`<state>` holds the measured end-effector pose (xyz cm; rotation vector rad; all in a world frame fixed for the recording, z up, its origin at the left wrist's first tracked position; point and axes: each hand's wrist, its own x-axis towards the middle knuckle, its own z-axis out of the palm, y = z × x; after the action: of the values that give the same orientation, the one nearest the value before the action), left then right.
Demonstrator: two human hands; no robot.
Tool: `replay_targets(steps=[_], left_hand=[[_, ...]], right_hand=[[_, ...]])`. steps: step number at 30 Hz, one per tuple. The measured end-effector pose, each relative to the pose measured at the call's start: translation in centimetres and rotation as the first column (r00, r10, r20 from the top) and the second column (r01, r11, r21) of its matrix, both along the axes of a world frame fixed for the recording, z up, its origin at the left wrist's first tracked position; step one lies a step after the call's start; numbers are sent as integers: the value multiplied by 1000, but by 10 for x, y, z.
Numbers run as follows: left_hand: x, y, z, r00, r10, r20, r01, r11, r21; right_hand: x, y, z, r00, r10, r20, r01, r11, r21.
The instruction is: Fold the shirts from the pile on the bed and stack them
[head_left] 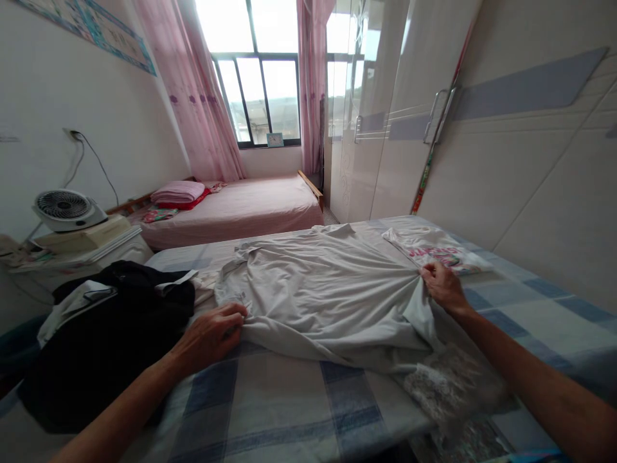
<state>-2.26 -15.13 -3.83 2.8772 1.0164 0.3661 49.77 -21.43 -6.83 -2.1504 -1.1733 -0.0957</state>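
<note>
A light grey-white garment [308, 283] lies spread and wrinkled across the bed in front of me, its exact kind hard to make out. My left hand [216, 331] pinches its near left edge. At its right side my right hand [441, 283] grips the fabric between thumb and fingers, pulling creases toward that point. Sheer lace [443, 382] hangs from the garment's lower right part, over the bed's near edge. Just beyond my right hand lies a white printed shirt [448, 249] with pink lettering.
A pile of black clothing [125, 334] sits at the left on the blue-and-white checked bedsheet [289, 399]. Past it, a fan [65, 207] stands on boxes. A second bed [260, 199] with pink bedding is under the window; a glossy wardrobe [376, 148] lines the right.
</note>
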Motion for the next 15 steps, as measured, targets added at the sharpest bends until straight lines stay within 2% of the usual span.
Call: replay_targets(steps=[3,5,8,10,13,15], left_hand=[[-2,0,-2,1000,-9,-17,9,1000,-21],[-3,1,-4,1000,-6,-22,5,999,-31],[-4,1,-8,999,-16,-38,13,998,-67],[-4,2,-9,998,-6,-57,1,996,-89],[-2,6,-9,995,42,-89,-50,995,-87],[-2,10,-9,994,57,-93,-66,994,-91]], right_hand=[[3,-7,1,999,30,31,-30,999,-17],[-5,-17,6,987,141,77,-138,990,-42],[-24,-48,18,933,330,146,-324,944,-63],[-35,-74,21,876,466,126,-449,882,-146],[-44,-111,14,740,672,32,-628,707,-325],[-47,-125,4,699,715,11,-665,656,-358]])
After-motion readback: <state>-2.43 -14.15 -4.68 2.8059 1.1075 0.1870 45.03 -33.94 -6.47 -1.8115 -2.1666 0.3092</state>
